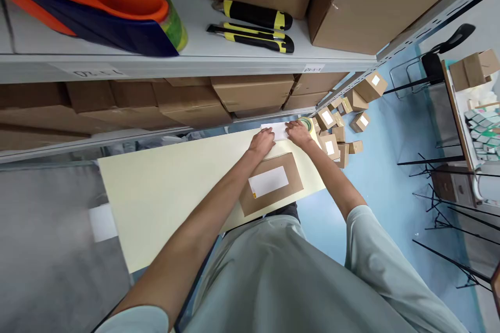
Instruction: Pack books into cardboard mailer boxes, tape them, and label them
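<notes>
Both hands rest at the far edge of a cream table, on a small white paper sheet. My left hand lies on the sheet's left part with fingers curled down onto it. My right hand presses the sheet's right end, fingers bent. A flat brown cardboard box with a white label lies on the table just in front of the hands. A roll of tape sits right beside my right hand.
Several small labelled cardboard boxes lie on the blue floor to the right. A metal shelf overhead carries two yellow-black utility knives, an orange tape dispenser and big cartons. A desk with chairs stands at far right.
</notes>
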Demonstrator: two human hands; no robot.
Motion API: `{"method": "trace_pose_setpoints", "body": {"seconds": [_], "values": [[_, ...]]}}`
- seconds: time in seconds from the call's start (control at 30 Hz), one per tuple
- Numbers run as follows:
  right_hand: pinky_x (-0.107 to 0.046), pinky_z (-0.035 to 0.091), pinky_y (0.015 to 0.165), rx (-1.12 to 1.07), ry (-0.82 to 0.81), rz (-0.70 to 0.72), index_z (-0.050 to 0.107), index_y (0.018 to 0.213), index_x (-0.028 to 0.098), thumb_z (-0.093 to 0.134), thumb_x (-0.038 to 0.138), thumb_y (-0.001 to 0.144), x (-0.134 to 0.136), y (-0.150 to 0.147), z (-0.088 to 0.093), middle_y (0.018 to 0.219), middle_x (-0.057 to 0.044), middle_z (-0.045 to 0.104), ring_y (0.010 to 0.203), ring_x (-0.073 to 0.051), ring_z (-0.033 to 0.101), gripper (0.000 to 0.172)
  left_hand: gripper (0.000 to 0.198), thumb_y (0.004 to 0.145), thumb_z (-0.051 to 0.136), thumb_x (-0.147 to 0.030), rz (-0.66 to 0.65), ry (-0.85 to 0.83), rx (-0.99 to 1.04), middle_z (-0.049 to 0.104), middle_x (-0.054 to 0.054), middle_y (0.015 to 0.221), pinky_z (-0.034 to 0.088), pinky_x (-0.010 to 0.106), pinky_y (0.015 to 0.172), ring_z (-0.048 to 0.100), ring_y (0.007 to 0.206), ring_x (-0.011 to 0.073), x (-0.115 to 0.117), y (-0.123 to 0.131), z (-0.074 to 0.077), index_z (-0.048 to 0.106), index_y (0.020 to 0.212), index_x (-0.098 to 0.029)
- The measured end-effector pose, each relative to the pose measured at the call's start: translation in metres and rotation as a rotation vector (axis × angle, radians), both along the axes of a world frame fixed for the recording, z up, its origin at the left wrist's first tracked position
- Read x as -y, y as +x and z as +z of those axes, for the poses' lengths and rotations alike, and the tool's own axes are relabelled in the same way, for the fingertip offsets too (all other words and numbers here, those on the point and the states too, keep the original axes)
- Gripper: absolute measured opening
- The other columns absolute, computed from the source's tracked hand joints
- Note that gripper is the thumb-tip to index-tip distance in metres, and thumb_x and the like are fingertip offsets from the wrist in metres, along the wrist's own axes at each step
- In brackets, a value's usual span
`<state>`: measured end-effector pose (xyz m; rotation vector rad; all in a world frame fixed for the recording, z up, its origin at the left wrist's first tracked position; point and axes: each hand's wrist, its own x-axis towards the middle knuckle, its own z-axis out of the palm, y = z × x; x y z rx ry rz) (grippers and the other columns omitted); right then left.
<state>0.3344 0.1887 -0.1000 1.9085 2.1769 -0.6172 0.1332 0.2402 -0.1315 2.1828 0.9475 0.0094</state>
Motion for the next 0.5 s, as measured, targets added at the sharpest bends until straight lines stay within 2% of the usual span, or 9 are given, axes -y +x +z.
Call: {"method": "trace_pose_setpoints", "body": {"seconds": [0.13,0.3,0.4,0.5], "values": [[-0.050,0.036,0.127,0.015,0.005,0.038,0.083,0.110,0.007,0.055,0.006,0.096,0.010,-0.001,0.004,0.150,-0.022,0.068,0.140,-0.036,0.059,0.031,0.024,0.088,0.066,-0.011,-0.008,0.007,0.004,0.073,0.023,0.121,0.053,0.050,0.113,0.066,0.124,0.0388,-0.003,-0.002,-0.005,0.083,0.104,-0.015],[-0.054,0.041,0.120,0.105,0.035,0.078,0.082,0.122,0.010,0.047,0.006,0.098,0.016,-0.012,0.013,0.124,-0.020,0.080,0.130,-0.036,0.064,0.041,0.027,0.087,0.061,-0.005,0.010,-0.014,0.028,0.072,0.023,0.130,0.051,0.049,0.112,0.064,0.129,0.0385,0.001,-0.005,-0.004,0.083,0.099,-0.015],[-0.057,0.040,0.118,0.123,0.041,0.052,0.080,0.124,0.005,0.046,0.007,0.099,0.019,-0.021,0.020,0.125,-0.025,0.078,0.127,-0.039,0.064,0.042,0.029,0.085,0.060,-0.002,0.033,-0.033,0.052,0.073,0.022,0.131,0.051,0.048,0.112,0.066,0.127,0.0375,0.001,-0.006,-0.005,0.083,0.099,-0.014],[-0.054,0.041,0.114,0.148,0.035,0.016,0.077,0.122,0.003,0.040,0.005,0.102,0.021,-0.027,0.029,0.125,-0.028,0.076,0.126,-0.039,0.064,0.042,0.026,0.084,0.062,-0.002,0.068,-0.046,0.080,0.078,0.023,0.117,0.052,0.044,0.107,0.070,0.116,0.0350,-0.001,-0.006,-0.007,0.082,0.097,-0.012]]}}
